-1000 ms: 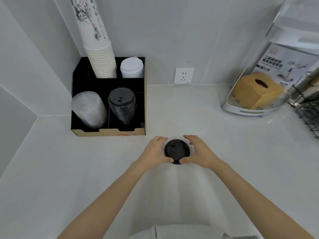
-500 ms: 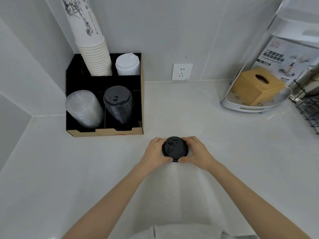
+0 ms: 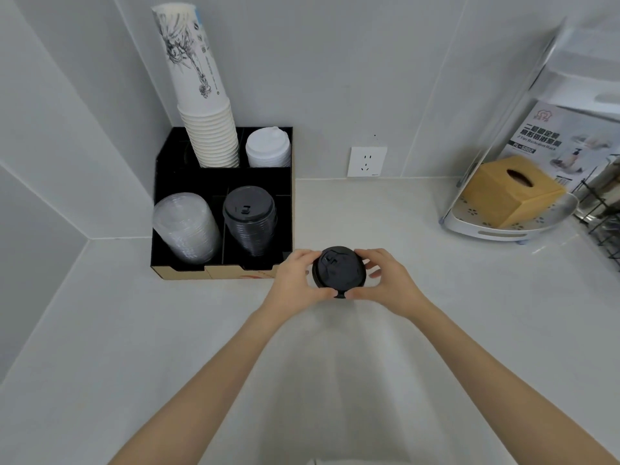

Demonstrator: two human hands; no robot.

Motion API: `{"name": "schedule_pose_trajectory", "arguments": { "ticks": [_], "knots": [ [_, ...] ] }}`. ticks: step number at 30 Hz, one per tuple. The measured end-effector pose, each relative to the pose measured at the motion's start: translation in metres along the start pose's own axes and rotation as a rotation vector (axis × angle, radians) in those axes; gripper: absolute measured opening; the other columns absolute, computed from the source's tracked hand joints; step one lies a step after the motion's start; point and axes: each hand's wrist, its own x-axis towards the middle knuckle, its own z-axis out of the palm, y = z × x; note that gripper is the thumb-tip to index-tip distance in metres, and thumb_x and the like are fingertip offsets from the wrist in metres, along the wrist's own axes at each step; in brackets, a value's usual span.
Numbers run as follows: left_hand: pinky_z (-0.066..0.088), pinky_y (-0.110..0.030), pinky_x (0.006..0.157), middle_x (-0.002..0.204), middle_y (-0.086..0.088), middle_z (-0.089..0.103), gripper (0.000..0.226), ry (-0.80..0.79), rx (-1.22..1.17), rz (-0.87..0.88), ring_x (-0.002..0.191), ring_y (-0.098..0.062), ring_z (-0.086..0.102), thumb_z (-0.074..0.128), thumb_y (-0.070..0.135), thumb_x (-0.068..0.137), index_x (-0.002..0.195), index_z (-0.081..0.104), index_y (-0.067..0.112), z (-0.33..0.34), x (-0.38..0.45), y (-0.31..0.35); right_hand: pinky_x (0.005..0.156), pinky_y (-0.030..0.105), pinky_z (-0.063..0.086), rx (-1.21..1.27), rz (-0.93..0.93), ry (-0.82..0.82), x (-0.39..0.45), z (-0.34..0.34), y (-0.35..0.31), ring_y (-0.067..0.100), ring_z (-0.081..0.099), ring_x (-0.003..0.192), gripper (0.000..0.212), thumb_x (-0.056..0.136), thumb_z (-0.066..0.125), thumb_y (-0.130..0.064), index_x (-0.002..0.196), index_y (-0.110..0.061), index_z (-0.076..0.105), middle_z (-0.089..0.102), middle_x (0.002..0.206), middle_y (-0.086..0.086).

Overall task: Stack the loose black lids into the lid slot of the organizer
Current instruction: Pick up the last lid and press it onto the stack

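Observation:
A small stack of loose black lids (image 3: pixel 339 271) is held between both hands just above the white counter, right of the organizer's front corner. My left hand (image 3: pixel 295 280) grips its left side, and my right hand (image 3: pixel 385 280) grips its right side. The black organizer (image 3: pixel 161 260) stands in the corner at the left. Its front right slot holds a tall stack of black lids (image 3: pixel 250 223), tilted toward me.
The organizer also holds clear lids (image 3: pixel 184 226), white lids (image 3: pixel 267 149) and a tall stack of paper cups (image 3: pixel 204 105). A wall socket (image 3: pixel 366 161) is behind. A tissue box (image 3: pixel 510 189) sits on a corner rack (image 3: pixel 496 233) at right, beside a black wire rack (image 3: pixel 604 226).
Both hands closed on the lid stack and lifted it off the counter, moving it a little up and toward the organizer.

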Motion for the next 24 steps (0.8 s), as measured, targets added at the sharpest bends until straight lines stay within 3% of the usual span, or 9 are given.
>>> {"name": "schedule_pose_trajectory", "arguments": {
  "ticks": [7,11,15,19,24],
  "knots": [
    [0.044,-0.021,0.088,0.119,-0.004,0.054,0.068,0.131,-0.033,0.014,0.102,-0.011,0.052,0.082,0.019,0.058,0.120,0.054,0.016,-0.047,0.011,0.012,0.075,0.011,0.040,0.023,-0.096,-0.005,0.034,-0.007,-0.048,0.000,0.051,0.094,0.075,0.056,0.084,-0.020,0.122,-0.023,0.050,0.048,0.107,-0.014],
    [0.043,-0.017,0.084,0.117,-0.004,0.053,0.067,0.205,-0.022,0.040,0.100,-0.011,0.052,0.082,0.020,0.058,0.119,0.053,0.015,-0.075,0.021,0.015,0.077,0.014,0.041,0.063,-0.150,0.002,0.057,-0.002,-0.074,0.010,0.054,0.098,0.073,0.057,0.083,-0.019,0.122,-0.019,0.051,0.051,0.115,-0.004],
    [0.042,-0.003,0.076,0.115,0.001,0.051,0.067,0.281,-0.013,0.042,0.100,-0.009,0.051,0.082,0.023,0.059,0.119,0.054,0.016,-0.102,0.033,0.010,0.079,0.020,0.043,0.113,-0.191,0.005,0.080,0.013,-0.098,0.015,0.055,0.101,0.069,0.059,0.082,-0.019,0.121,-0.018,0.052,0.053,0.120,0.000],
    [0.045,-0.023,0.089,0.118,-0.003,0.052,0.065,0.325,-0.075,0.001,0.104,-0.014,0.054,0.081,0.019,0.060,0.118,0.054,0.014,-0.120,0.039,-0.002,0.075,0.014,0.041,0.148,-0.196,0.004,0.098,0.028,-0.112,0.014,0.053,0.103,0.070,0.061,0.082,-0.019,0.123,-0.017,0.049,0.054,0.122,0.002],
    [0.044,-0.027,0.095,0.124,-0.007,0.052,0.064,0.347,-0.101,-0.069,0.111,-0.018,0.053,0.081,0.017,0.060,0.118,0.054,0.011,-0.129,0.044,-0.021,0.080,0.019,0.040,0.156,-0.181,-0.022,0.113,0.048,-0.116,0.011,0.050,0.103,0.073,0.063,0.080,-0.019,0.127,-0.015,0.045,0.053,0.127,0.005]
  ]
}}
